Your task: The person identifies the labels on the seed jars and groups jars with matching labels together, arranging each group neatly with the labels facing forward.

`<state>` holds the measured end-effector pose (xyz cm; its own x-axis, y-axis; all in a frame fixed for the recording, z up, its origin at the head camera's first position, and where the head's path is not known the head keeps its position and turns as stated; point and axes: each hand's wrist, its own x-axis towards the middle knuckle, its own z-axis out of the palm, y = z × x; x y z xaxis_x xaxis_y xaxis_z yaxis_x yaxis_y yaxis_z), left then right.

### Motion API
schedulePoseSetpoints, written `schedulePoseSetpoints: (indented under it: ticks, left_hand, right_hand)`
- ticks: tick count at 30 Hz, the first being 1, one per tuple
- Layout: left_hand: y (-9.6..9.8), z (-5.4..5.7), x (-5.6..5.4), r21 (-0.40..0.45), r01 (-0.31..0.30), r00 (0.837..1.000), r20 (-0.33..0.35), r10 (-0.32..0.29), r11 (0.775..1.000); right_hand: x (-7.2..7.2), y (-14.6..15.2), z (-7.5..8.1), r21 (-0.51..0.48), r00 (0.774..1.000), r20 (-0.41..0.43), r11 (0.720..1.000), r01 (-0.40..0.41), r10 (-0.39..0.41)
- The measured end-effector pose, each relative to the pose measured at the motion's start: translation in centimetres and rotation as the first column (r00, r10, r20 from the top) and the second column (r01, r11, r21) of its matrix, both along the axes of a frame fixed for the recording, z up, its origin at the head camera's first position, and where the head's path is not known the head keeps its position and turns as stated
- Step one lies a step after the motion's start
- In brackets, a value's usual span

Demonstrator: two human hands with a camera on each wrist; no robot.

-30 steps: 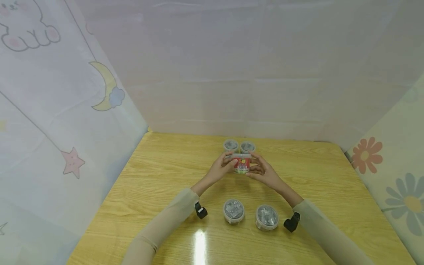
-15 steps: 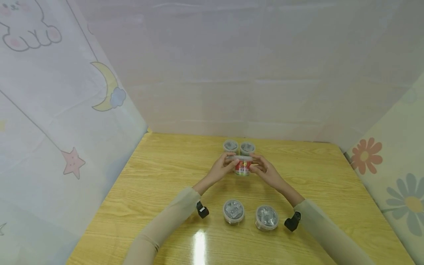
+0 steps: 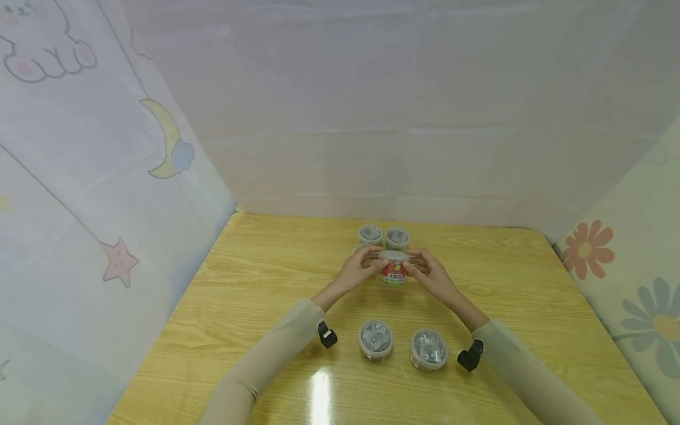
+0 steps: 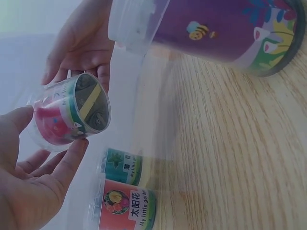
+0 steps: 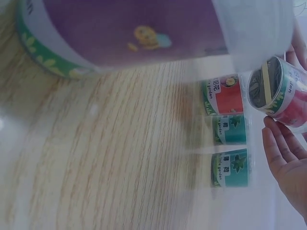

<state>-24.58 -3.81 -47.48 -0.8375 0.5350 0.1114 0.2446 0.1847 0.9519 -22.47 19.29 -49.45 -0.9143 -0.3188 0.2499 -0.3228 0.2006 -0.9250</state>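
Both hands hold a small clear plastic tub [image 3: 394, 270] with a red label and a pale lid, upright above the table. My left hand [image 3: 353, 275] grips its left side, thumb at the front and fingers behind. On the other side my right hand [image 3: 434, 280] pinches it, thumb also at the front. In the left wrist view the tub [image 4: 67, 112] shows its dark base with a yellowish strip. Behind the left hand, partly hidden, stands another red-labelled tub [image 5: 226, 95]. Two teal-labelled tubs [image 5: 232, 129] stand beside it on the table.
Two lidded tubs, a left one [image 3: 375, 339] and a right one [image 3: 428, 349], stand between the forearms near me. The wrist views show a purple label [image 4: 206, 33] close up. A printed sheet [image 3: 372, 147] rises behind the wooden table [image 3: 265, 260].
Both hands have shifted the held tub slightly right and nearer to me. It has turned a little, and its front label faces me. The rim of the tub behind my left hand shows more.
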Motion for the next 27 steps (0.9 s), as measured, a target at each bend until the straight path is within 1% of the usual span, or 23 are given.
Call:
schedulePoseSetpoints:
  ticks: [1,3,4,5,8,10,11,12,13,16,20,25,27]
  left_hand:
    - [0.0,0.1,0.0,-0.009,0.001,1.0,-0.005,-0.001,1.0]
    - [0.1,0.3,-0.1,-0.026,0.003,1.0,-0.011,-0.003,1.0]
    - [0.2,0.0,-0.3,-0.026,-0.003,1.0,-0.015,0.003,1.0]
    - [0.2,0.1,-0.3,-0.033,-0.006,1.0,-0.017,0.005,0.999]
    - [0.4,-0.8,-1.0,-0.05,-0.01,1.0,-0.012,0.009,0.999]
    - [0.6,-1.7,-1.4,-0.056,-0.02,1.0,-0.024,0.019,0.998]
    - [0.6,-1.7,-1.5,-0.062,-0.018,0.999,-0.028,0.016,0.998]
    - [0.7,-2.2,-1.8,-0.06,-0.019,0.999,-0.033,0.018,0.998]
    - [0.8,-2.4,-1.8,-0.058,-0.022,0.999,-0.044,0.02,0.998]
    - [1.0,-2.7,-2.0,-0.063,-0.035,0.997,-0.068,0.03,0.997]
    - [1.2,-2.8,-2.2,-0.077,-0.045,0.995,-0.095,0.037,0.996]
    - [1.4,-2.8,-2.2,-0.081,-0.03,0.994,-0.11,0.021,0.996]
    - [1.5,-2.9,-2.2,-0.097,-0.033,0.992,-0.121,0.021,0.995]
  right_hand:
    - [0.1,-0.1,0.2,0.001,1.0,-0.002,1.0,0.003,-0.003]
    - [0.0,0.0,0.1,0.008,1.0,-0.009,1.0,0.01,-0.009]
    - [-0.1,0.1,-0.1,0.013,1.0,-0.011,1.0,0.016,-0.016]
    - [-0.1,0.0,0.0,0.019,1.0,-0.012,1.0,0.019,-0.019]
    - [0.2,-0.1,0.4,0.06,0.999,-0.008,0.998,0.036,-0.035]
    - [0.7,-0.3,1.1,0.091,0.999,-0.006,0.995,0.046,-0.046]
    - [0.9,-0.4,1.5,0.101,0.999,-0.005,0.994,0.048,-0.047]
    - [0.9,-0.4,1.4,0.108,0.999,-0.006,0.993,0.05,-0.05]
    - [0.9,-0.4,1.4,0.115,0.999,-0.013,0.992,0.051,-0.05]
    - [0.4,0.0,0.5,0.1,0.999,-0.009,0.994,0.051,-0.05]
    - [-0.3,0.6,-0.9,0.106,0.998,-0.003,0.992,0.062,-0.062]
    - [-0.5,0.9,-1.4,0.113,0.998,-0.005,0.991,0.066,-0.066]
    - [-0.5,0.9,-1.4,0.116,0.998,-0.005,0.991,0.069,-0.069]
